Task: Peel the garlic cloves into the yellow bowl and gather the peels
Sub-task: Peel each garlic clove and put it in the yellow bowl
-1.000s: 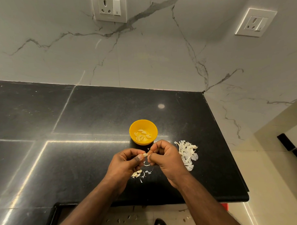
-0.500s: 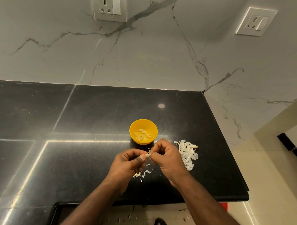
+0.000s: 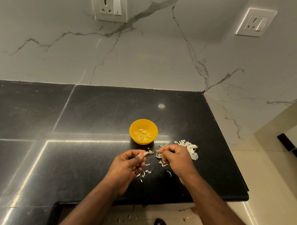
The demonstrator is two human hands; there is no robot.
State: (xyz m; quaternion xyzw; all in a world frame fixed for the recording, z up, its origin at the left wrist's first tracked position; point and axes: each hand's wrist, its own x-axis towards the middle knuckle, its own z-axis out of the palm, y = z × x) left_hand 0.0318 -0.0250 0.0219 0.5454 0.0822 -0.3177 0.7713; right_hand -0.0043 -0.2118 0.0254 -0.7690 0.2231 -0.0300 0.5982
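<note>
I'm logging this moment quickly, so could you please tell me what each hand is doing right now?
Left hand: pinches a garlic clove.
Right hand: fingers curled, apparently pinching a bit of peel; not certain.

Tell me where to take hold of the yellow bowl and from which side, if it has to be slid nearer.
Probably grip the yellow bowl by its near rim, coming from above and in front: it stands upright and open, its walls flare outward, and the peeled cloves lie low inside. The peel pile crowds the front right, so come from the left.
</note>
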